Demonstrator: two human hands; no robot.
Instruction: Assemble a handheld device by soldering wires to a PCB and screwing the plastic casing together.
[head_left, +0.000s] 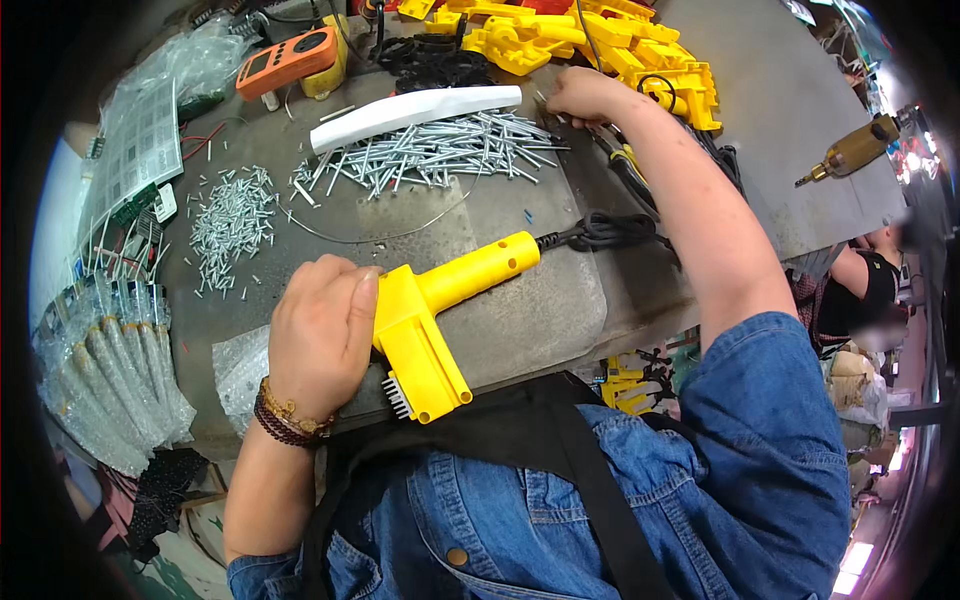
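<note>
- The tool (425, 335), a yellow one, sits at the middle of the frame, by the near edge of the bench (565, 320); I cannot tell whether it touches the top.
- The left hand (325, 320) wraps the left side of the tool's body, thumb along the top, gripping it.
- The right hand (585, 97) is at upper centre, fingers curled in and narrow, just beside the right end of the long screws (440, 155). Whether anything is pinched there, I cannot tell.
- Done, by the look of it: the body and handle (480, 275) are joined as one shape, and the cord (610, 230) comes out of the handle's end, bundled.
- Left, as I judge it: fastening seems unfinished, since dark holes show in the handle and at the body's lower end, with no screw heads that I can make out. Loose stock remains: the long screws, the short screws (232, 230) at left and yellow parts (640, 55) at the top.
- The handle's long axis runs from the middle of the frame to the upper right, tilted slightly, its cord end pointing right.
- The body lies crosswise to it, slanting toward the bottom of the frame; its metal teeth (397, 397) face lower left.
</note>
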